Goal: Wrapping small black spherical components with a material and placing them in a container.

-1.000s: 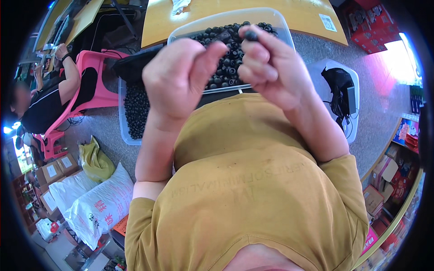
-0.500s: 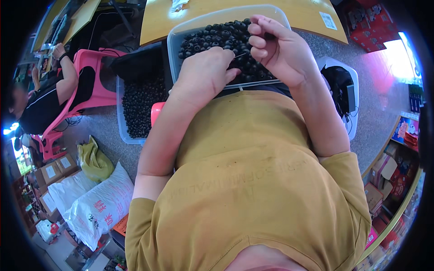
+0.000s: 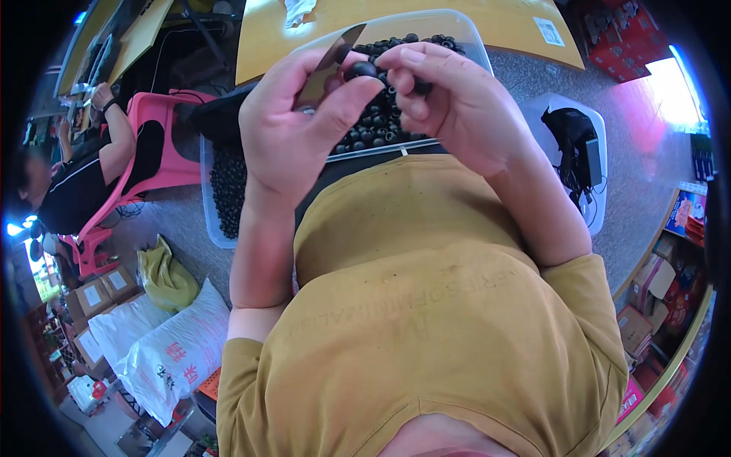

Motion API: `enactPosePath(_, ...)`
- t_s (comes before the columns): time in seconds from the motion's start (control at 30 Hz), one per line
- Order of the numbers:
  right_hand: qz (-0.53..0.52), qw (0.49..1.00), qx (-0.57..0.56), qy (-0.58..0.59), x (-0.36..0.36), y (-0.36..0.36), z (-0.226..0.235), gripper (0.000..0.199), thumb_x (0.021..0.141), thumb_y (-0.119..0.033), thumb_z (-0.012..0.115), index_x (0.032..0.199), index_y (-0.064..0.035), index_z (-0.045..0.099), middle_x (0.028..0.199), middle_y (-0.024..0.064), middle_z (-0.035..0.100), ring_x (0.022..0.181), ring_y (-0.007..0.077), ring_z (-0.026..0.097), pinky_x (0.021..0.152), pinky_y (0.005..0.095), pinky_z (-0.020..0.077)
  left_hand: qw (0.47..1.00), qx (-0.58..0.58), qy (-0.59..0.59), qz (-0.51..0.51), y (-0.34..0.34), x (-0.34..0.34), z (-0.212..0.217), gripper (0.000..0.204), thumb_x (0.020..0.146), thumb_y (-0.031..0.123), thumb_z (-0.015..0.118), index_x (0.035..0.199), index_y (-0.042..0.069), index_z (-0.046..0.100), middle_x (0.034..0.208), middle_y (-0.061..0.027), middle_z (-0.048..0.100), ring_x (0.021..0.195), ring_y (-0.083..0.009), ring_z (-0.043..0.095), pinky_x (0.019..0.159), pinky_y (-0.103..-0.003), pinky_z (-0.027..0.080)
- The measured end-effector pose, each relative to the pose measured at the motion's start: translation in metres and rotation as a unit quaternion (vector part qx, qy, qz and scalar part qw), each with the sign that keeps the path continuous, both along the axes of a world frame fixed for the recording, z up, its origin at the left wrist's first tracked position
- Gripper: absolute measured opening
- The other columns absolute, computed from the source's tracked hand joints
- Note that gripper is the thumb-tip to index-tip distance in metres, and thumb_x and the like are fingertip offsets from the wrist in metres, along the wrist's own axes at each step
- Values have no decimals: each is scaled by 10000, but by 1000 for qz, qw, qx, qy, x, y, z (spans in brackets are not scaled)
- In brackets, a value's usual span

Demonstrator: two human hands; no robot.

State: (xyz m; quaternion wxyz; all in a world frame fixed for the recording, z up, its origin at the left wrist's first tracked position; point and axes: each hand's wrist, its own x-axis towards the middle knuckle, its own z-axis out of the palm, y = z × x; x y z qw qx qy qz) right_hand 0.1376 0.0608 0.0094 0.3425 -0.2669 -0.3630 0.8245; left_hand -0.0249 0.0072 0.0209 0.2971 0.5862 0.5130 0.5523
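Observation:
My left hand (image 3: 285, 126) is raised over a clear plastic bin, its fingers closed around a small knife whose blade (image 3: 343, 47) points up and right. At the tip of its thumb is a shiny black, round, bead-like piece (image 3: 360, 71), pinched against the fingers. Just to the right, my right hand (image 3: 461, 99) has its thumb and fingers curled together close to that piece. Something dark shows between those fingers, but I cannot make it out. Below both hands, the clear bin (image 3: 481, 42) holds many similar black round pieces (image 3: 377, 126), partly hidden by my hands.
A yellow table (image 3: 510, 30) stands beyond the bin. On the left, a second bin holds small dark pieces (image 3: 228, 190); on the right, a white bin (image 3: 598, 164) holds black items. A person sits at a pink chair (image 3: 171, 152). White sacks (image 3: 171, 350) lie at lower left.
My left hand has risen from the pieces and turned, so the knife blade and a black round piece now show. My right hand has lowered slightly beside it, fingers curled.

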Motion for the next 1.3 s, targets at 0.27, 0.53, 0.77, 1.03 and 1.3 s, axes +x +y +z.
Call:
enactPosePath(0.27, 52, 995, -2, 82, 1, -19, 15, 269, 911, -217, 467, 1104, -36, 517, 721, -29, 483, 601, 46, 427, 515, 185, 324, 998, 55, -22, -11, -8, 14, -6, 232, 745, 34, 688, 953, -3, 593, 764, 21, 572, 632, -11, 495, 556, -141, 398)
enactPosePath(0.53, 72, 992, -32, 99, 0, -20, 14, 200, 908, -239, 470, 976, -62, 535, 649, -36, 449, 502, 39, 320, 460, 190, 243, 988, 151, 13, -33, -5, 16, -15, 225, 756, 30, 676, 943, 0, 554, 771, -16, 598, 641, -40, 531, 571, -153, 423)
enactPosePath(0.77, 27, 997, -2, 76, -3, -26, 16, 203, 908, -243, 463, 983, -63, 519, 680, -19, 483, 531, 42, 342, 465, 189, 245, 993, 109, -55, 7, -7, 17, -13, 364, 707, 70, 737, 925, 24, 449, 732, 3, 517, 615, -23, 470, 544, -149, 408)
enactPosePath(1.03, 54, 992, 18, 109, 2, -22, 13, 216, 914, -248, 457, 985, -49, 502, 753, -9, 513, 511, 32, 327, 452, 175, 234, 996, 78, -32, -8, -10, 16, -9, 342, 711, 105, 743, 897, 30, 466, 705, 24, 500, 584, -9, 432, 521, -144, 386)
enactPosePath(1.3, 51, 993, 67, 83, 2, -25, 16, 229, 929, -283, 428, 991, -74, 499, 696, -12, 496, 443, 33, 281, 418, 180, 217, 995, 95, 28, -17, -13, 17, -4, 262, 764, 187, 700, 837, 24, 508, 697, -10, 555, 604, -45, 503, 526, -178, 418)
